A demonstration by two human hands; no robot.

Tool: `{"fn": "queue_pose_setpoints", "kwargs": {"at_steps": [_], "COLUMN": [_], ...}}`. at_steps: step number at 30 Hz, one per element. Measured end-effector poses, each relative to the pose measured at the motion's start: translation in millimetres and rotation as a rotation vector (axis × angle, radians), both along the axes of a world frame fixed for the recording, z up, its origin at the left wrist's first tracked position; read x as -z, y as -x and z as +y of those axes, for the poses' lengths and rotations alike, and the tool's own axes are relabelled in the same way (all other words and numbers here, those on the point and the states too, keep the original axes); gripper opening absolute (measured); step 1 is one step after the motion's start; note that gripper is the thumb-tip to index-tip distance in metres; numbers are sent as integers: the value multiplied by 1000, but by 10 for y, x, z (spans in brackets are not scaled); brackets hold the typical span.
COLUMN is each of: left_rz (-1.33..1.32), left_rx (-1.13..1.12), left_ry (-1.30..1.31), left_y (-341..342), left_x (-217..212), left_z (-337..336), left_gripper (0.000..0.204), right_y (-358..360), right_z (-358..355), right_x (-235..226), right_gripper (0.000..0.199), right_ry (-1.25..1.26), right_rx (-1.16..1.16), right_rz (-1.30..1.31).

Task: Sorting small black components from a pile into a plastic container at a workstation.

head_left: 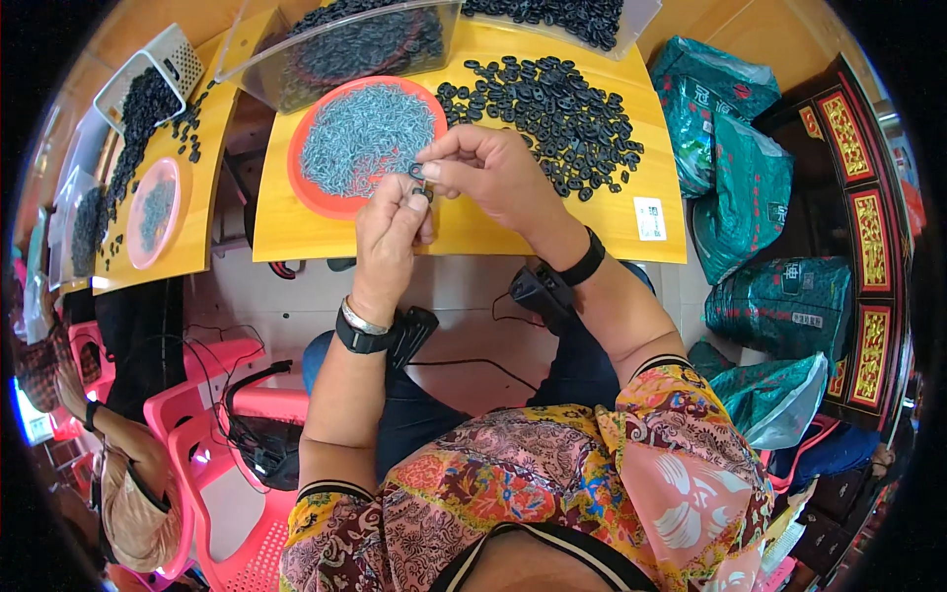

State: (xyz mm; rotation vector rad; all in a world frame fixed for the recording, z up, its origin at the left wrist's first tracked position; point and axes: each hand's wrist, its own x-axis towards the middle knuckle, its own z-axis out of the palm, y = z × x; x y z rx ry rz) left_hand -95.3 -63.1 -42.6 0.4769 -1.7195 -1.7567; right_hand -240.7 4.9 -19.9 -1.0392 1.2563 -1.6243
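My left hand (388,232) and my right hand (483,176) meet over the front edge of a yellow table (326,235). Between my right thumb and forefinger is a small black oval piece (416,171). The left fingers pinch another small black piece (424,194) just below it; whether the two touch I cannot tell. Beside my hands sits a round red-orange tray (299,178) heaped with slim silver metal pieces (360,133), which look like screws. Many loose black oval pieces (562,118) spread over the table beyond my right hand.
Clear bins (335,49) of black pieces stand at the table's back. At left, another table (192,227) carries a white basket (148,74) and a pink tray (138,252). A person (138,483) sits near pink chairs (232,523). Green sacks (745,187) line the right side.
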Motion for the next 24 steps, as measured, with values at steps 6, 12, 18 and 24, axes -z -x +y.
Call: {"fn": "queue_pose_setpoints", "kwargs": {"at_steps": [6, 12, 18, 24], "left_rz": [-17, -27, 12, 53], "left_rx": [18, -31, -74, -103], "left_ry": [-6, -51, -67, -112], "left_y": [1, 11, 27, 33], "left_x": [24, 21, 28, 24], "left_z": [-7, -11, -1, 15], "left_gripper": [13, 12, 11, 10], "right_y": [45, 77, 12, -34], "right_z": [4, 44, 12, 29], "right_x": [-48, -113, -22, -62], "right_gripper": [15, 15, 15, 17], "right_ry": [-28, -82, -26, -76], "right_rx": [-66, -16, -28, -38], "right_rz": [53, 79, 73, 109]}}
